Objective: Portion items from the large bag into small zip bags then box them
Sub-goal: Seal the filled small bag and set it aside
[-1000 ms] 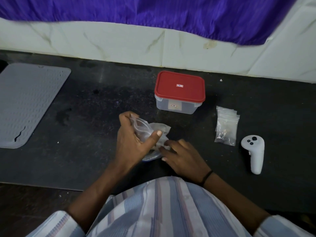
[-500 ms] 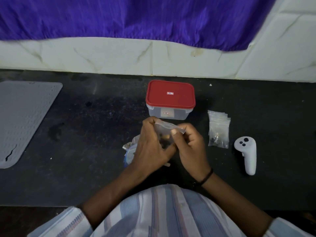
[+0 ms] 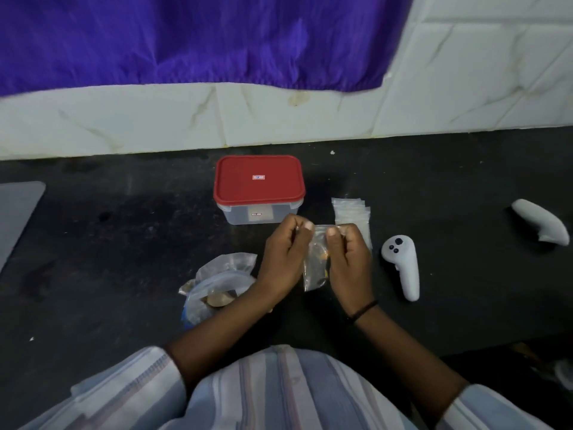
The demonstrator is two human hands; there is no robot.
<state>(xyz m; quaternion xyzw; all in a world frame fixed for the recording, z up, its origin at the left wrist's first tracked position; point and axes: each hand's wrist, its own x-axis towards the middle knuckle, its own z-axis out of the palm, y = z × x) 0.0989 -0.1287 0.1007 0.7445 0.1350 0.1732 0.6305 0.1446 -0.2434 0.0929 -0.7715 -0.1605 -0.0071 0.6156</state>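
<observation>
Left hand [image 3: 283,259], right hand [image 3: 350,262] pinch small zip bag [image 3: 314,265].

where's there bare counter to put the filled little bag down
Bare counter lies between the grey mat and the red-lidded box. It is crowded right of the hands: the stack of small bags and two white controllers. The large bag fills the near left.

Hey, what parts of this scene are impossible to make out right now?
All in the head view:
- Small zip bag: contents blurred; both sides hidden by the left hand and right hand.
- Box: red lid hides the inside; label too small.
- Large bag: contents blurred, partly behind the left wrist.
- Grey mat: cut off by the left edge.
</observation>
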